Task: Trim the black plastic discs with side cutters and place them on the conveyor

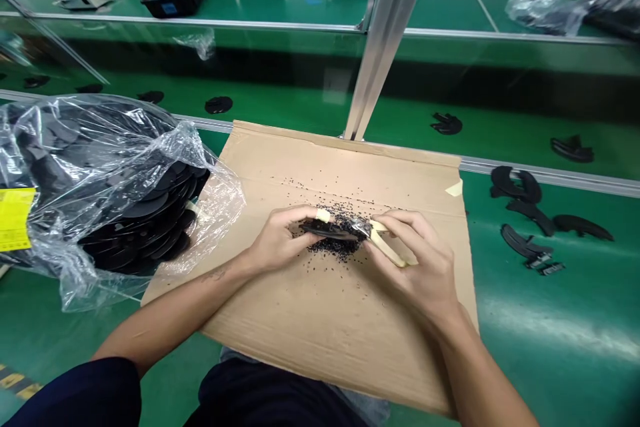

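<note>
Both my hands are raised over a flattened cardboard sheet [320, 330]. My left hand [277, 239] grips one end of a flat black molded part [327, 229], with a cream tape strip [323, 215] at its edge. My right hand [415, 267] pinches the other side, where a cream strip [386, 245] runs between my fingers. Black granules [336, 247] lie heaped under the part and scatter across the cardboard. Clear plastic film [357, 223] seems to cover part of the piece. Fingers hide some of it.
A clear plastic bag of stacked black discs [110, 193] lies left of the cardboard. Curved black parts [525, 213] lie on the green bench to the right. An aluminium post [385, 33] rises behind the cardboard, with more black pieces on a lower green shelf.
</note>
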Available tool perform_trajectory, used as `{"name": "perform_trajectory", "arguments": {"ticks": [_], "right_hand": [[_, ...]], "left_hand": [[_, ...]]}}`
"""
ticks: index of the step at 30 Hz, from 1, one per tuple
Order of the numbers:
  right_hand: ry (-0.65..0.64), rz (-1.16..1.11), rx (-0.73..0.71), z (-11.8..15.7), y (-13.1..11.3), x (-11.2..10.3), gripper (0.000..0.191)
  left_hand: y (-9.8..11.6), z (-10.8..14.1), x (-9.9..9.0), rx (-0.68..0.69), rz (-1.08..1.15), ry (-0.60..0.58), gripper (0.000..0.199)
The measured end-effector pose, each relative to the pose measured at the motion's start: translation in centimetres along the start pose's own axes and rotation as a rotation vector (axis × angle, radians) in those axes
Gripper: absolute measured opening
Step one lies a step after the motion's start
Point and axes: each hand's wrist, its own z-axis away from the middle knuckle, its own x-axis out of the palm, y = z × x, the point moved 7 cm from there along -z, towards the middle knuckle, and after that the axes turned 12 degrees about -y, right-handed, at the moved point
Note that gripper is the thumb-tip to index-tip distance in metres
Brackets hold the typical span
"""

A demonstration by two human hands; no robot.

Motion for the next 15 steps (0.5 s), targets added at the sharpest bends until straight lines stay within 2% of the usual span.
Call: {"name": "perform_trajectory", "arguments": {"ticks": [5, 15], "right_hand": [[-0.098, 0.105, -0.095, 0.13, 0.12, 0.89, 0.034], [-0.101, 0.238, -0.184, 0.24, -0.71, 0.91, 0.032]], "left_hand": [[0.03, 0.06, 0.28, -0.016, 0.039, -0.030, 0.018], [0.48, 0.13, 0.64, 0.078, 0.084, -0.066, 0.024]]}}
